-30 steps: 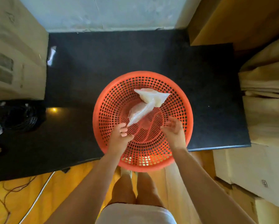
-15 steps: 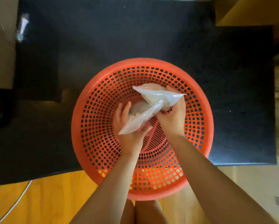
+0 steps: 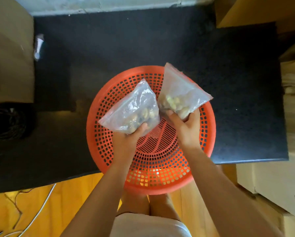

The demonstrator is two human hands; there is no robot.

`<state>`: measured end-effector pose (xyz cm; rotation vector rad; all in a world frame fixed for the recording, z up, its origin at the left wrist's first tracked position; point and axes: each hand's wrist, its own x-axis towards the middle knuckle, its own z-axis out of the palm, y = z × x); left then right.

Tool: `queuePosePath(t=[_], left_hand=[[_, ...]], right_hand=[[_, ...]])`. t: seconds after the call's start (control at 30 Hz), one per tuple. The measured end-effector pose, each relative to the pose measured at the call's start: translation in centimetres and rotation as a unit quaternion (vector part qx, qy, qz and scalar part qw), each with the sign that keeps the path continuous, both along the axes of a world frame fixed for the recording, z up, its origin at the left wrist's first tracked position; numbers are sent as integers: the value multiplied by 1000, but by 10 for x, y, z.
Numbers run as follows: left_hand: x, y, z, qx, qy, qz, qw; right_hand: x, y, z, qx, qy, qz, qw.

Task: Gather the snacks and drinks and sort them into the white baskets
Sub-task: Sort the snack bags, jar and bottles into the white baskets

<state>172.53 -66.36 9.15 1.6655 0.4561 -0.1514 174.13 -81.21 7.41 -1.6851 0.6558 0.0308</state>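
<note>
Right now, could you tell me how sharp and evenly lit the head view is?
Head view: the two snack bags and orange basket are fairly sharp; edges bend with wide-angle distortion; the dark mat swallows detail, while the wooden floor glows bright.

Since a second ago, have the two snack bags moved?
Yes. Both bags, left and right, are lifted off the orange basket's floor, one in each hand, separated above it.

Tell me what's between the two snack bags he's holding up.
Nothing: a narrow gap in the head view separates the left bag from the right bag, with only the orange basket below.
</note>
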Motion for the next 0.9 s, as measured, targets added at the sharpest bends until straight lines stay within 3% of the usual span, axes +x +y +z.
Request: queuePosePath(t=[0.27,0.4,0.5,0.73,0.9], left_hand=[[-19,21,83,-97,-47,-69,992],[-23,31,106,-142,-38,-149,978],[-29,38,125,-170,-15,-237,956],[-63,48,160,-183,44,-441,877],[-116,38,173,-161,72,-580,795]], right_hand=[[-77,-20,88,249,-25,-134,959],[-131,-6,120,307,-16,-214,927],[-173,14,141,338,-62,-261,902],[-277,91,188,251,-113,-398,875],[-359,151,204,188,-98,-558,802]])
